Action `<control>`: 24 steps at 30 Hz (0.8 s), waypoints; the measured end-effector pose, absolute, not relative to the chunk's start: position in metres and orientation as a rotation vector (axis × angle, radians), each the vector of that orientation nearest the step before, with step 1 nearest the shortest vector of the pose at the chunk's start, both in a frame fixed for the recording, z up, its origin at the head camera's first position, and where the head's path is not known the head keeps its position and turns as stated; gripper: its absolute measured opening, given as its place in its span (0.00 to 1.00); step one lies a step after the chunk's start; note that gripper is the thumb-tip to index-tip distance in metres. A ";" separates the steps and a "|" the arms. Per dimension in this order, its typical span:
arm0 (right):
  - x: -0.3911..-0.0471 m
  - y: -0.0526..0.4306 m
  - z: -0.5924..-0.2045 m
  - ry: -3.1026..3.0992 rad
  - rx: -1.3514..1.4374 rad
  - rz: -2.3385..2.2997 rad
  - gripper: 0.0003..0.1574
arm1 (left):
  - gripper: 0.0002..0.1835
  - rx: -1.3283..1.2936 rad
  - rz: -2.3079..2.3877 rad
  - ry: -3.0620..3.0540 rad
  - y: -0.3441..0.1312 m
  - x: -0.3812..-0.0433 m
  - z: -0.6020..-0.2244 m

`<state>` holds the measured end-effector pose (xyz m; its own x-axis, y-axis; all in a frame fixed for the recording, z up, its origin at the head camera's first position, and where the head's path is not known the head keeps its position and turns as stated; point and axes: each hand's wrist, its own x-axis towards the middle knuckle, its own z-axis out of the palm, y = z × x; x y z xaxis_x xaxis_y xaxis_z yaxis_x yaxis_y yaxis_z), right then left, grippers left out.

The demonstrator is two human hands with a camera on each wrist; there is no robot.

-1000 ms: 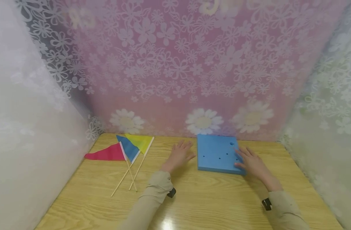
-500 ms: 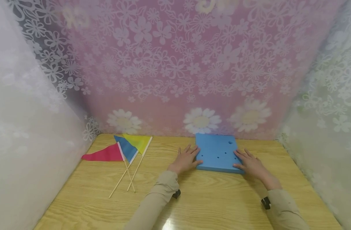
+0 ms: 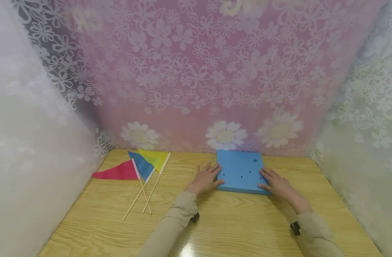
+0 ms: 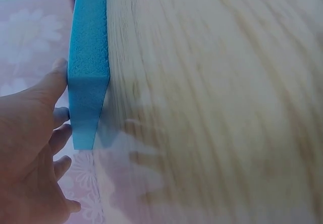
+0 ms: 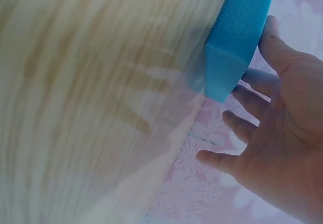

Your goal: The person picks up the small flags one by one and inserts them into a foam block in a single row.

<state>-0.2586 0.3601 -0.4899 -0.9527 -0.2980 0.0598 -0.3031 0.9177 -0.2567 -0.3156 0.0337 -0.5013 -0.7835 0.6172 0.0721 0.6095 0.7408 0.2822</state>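
A square blue foam block (image 3: 236, 166) with several small holes and one larger hole lies flat on the table by the back wall. My left hand (image 3: 204, 179) touches its left edge, fingers spread, thumb at the near corner. On the opposite edge, my right hand (image 3: 279, 185) rests with outstretched fingers and thumb over the rim. Both wrist views show the block's thick side (image 4: 88, 42), with fingertips on its upper edge and several fingers extending past it. Neither hand curls round the block.
To the left, three small pennants lie overlapping on thin wooden sticks: a red flag (image 3: 119, 172), a blue flag (image 3: 142, 165) and a yellow flag (image 3: 155, 159). Flower-patterned curtains (image 3: 196, 78) enclose the wooden table (image 3: 234, 225) at the back and sides.
My left hand has moved right onto the block's left edge. My right hand has stayed on the right edge, and lately block and hands have shifted slightly left in view.
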 end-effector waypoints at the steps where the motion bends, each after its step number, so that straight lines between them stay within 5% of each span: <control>1: -0.258 0.358 -0.490 -3.054 0.485 0.414 0.48 | 0.38 1.027 0.460 2.906 0.032 -0.315 -0.501; 24: -0.252 0.330 -0.489 -2.999 0.600 0.448 0.47 | 0.39 0.983 0.546 2.886 -0.004 -0.302 -0.500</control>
<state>-0.2525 0.3300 -0.4886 -0.9235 -0.3690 0.1052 -0.3836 0.8828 -0.2711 -0.3018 -0.0038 -0.5001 -0.7977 0.5988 0.0712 0.5834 0.7365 0.3424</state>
